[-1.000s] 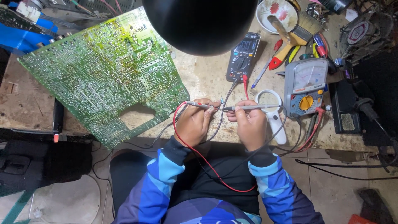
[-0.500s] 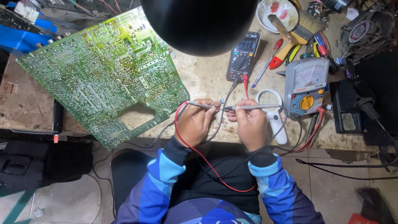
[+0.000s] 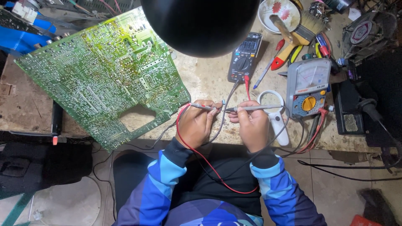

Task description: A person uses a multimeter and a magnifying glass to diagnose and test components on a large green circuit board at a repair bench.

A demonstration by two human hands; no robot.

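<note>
A large round black shape (image 3: pixel 201 25), probably a lamp shade seen from above, blocks the top centre and hides part of the surface (image 3: pixel 209 77) behind it. What sits between the two probe tips is too small to make out. The far right edge is dark and cluttered, and I cannot identify the items there.

My left hand (image 3: pixel 197 124) is closed around a red-leaded probe (image 3: pixel 203 107), tip pointing right. My right hand (image 3: pixel 252 127) is clamped on a grey probe (image 3: pixel 255 108), tip pointing left. The two tips meet between my hands, just above the near edge of the surface. A red lead (image 3: pixel 201 155) loops from the left probe down across my lap.

A green circuit board (image 3: pixel 100 75), solder side up with a rectangular cut-out, lies tilted to the left, its corner just beside my left hand. A dark digital meter (image 3: pixel 245 56) lies beyond the probes. A grey analogue meter (image 3: pixel 307 88) with an orange dial lies to the right, with a white magnifier (image 3: pixel 274 115) between it and my right hand.
</note>
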